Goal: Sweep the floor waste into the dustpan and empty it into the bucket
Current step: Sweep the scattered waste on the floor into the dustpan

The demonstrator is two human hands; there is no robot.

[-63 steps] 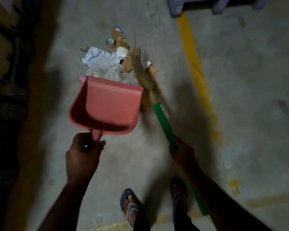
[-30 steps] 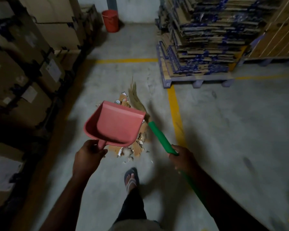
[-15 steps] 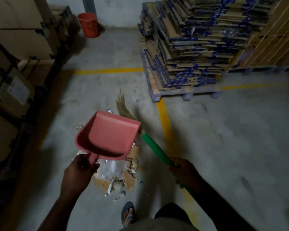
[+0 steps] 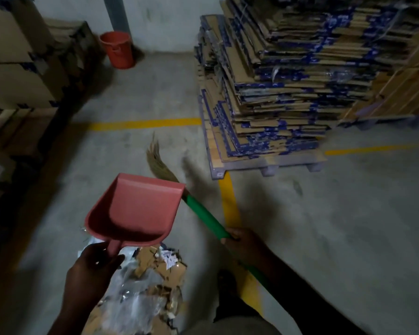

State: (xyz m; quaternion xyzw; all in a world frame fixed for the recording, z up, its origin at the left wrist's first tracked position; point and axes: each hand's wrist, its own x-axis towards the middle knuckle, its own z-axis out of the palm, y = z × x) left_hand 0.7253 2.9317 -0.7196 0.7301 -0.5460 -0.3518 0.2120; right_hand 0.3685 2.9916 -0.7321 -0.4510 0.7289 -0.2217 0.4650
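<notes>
Head view: the left hand is closed round the short stem of the pink dustpan, with the thumb lying across the stem's near end. The pan juts forward and up from that hand with its wide lip pointing away from the person. Its inner face is plain pink, with a dark shadow pooled along the back wall.

The right hand is wrapped tight round the green handle of the broom. The handle runs from under the forearm up and to the left past the dustpan's right edge. The straw bristles fan out beyond the pan's far lip, blurred at the tips.

The waste lies on the floor just below and behind the dustpan, between the two arms. It is a loose heap of torn brown cardboard, white paper scraps and crumpled clear plastic. Whether the pan touches the heap I cannot tell.

The orange bucket stands upright against the far wall, well apart from the hands and beside a grey pipe. A yellow line crosses the floor between the heap and the bucket. On the right, flattened cartons with blue print are stacked high on a pallet. On the left stand brown boxes.
</notes>
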